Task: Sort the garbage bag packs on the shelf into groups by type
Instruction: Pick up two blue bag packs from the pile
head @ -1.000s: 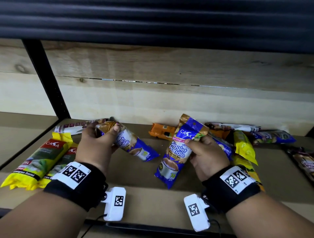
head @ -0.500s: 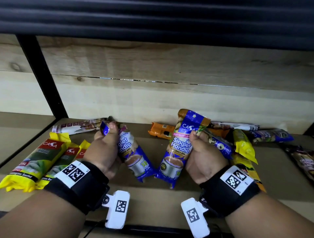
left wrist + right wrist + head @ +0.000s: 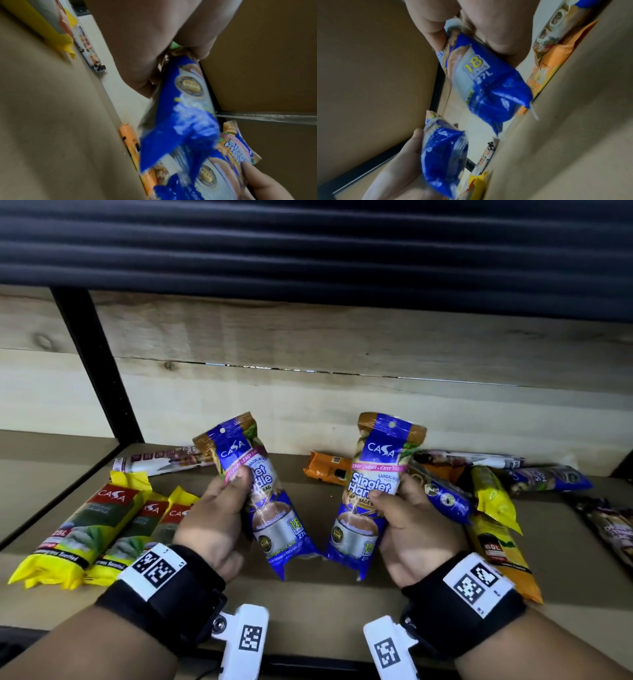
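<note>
Each hand holds one blue Casa "Singlet Handle" pack upright above the wooden shelf (image 3: 308,604). My left hand (image 3: 219,508) grips the left blue pack (image 3: 270,508) round its middle; the same pack (image 3: 185,108) fills the left wrist view. My right hand (image 3: 407,515) grips the right blue pack (image 3: 373,491), which reads "18 bags 27L" (image 3: 481,75) in the right wrist view. Both packs stand side by side, apart, labels toward me. Three yellow-green packs (image 3: 82,529) lie grouped at the left.
Along the back wall lie a white-maroon pack (image 3: 154,463) and an orange pack (image 3: 325,470). To the right are mixed packs: blue (image 3: 442,498), yellow (image 3: 493,498), orange-yellow (image 3: 503,556), dark ones (image 3: 613,529). A black post (image 3: 96,364) stands at the left.
My left hand has turned its blue pack from lying tilted to upright. Both hands rose slightly and now hold the two packs level, side by side.
</note>
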